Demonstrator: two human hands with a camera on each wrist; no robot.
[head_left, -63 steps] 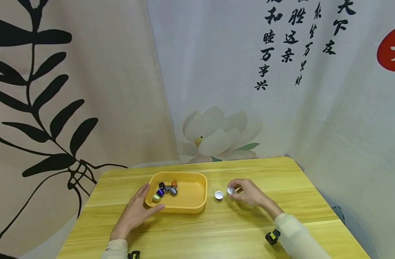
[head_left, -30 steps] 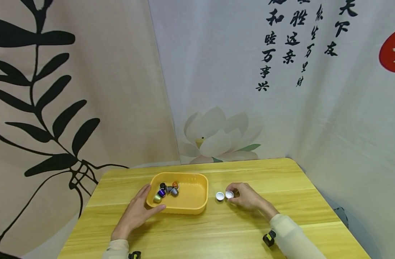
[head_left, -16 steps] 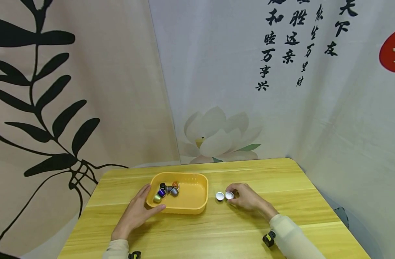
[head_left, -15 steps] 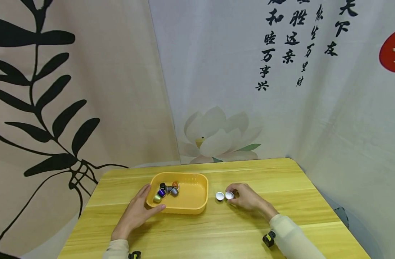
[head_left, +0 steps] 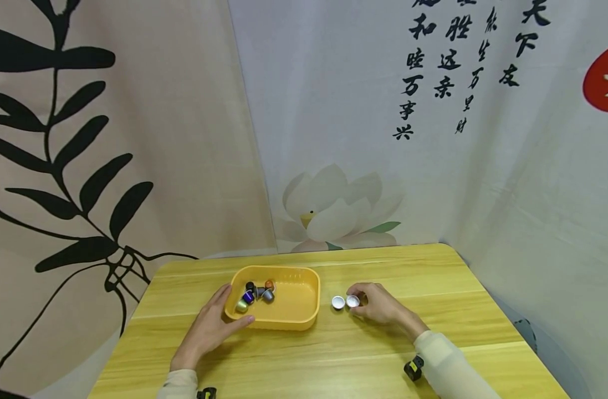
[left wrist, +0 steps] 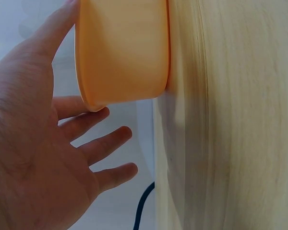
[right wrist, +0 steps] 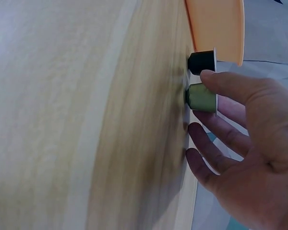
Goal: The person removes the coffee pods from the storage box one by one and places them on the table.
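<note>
Yellow is covering the tray (head_left: 297,296), which is sitting near the far edge of the table (head_left: 304,363), left of its middle. A narrow strip of wood is separating the tray's right wall from a black capsule (right wrist: 201,63), and broader wood is spreading to the right of your right hand (head_left: 381,305) and toward your body. Inside the tray, a cluster of small capsules (head_left: 248,297) in black, blue, orange, grey and green is lying in the left part, while the floor is showing to their right.

Your left hand (head_left: 211,327) is spanning the tray's near left corner, thumb reaching along the near wall; its fingers are spreading apart, nearly straight, touching the tray rather than wrapping it. Your right hand is pinching a green capsule (right wrist: 202,97) between thumb and forefinger, the other fingers bending loosely beside it. That capsule is pointing its pale lid upward, just beside the black capsule, which is standing the same way on the wood.

Streaky grain is running across the table. Pale sleeves (head_left: 455,366) are covering your forearms. Behind, light cloth (head_left: 194,138) is hanging, showing a black plant (head_left: 79,252), a white flower (head_left: 331,216), dark writing (head_left: 414,58) and a red disc (head_left: 593,77).
</note>
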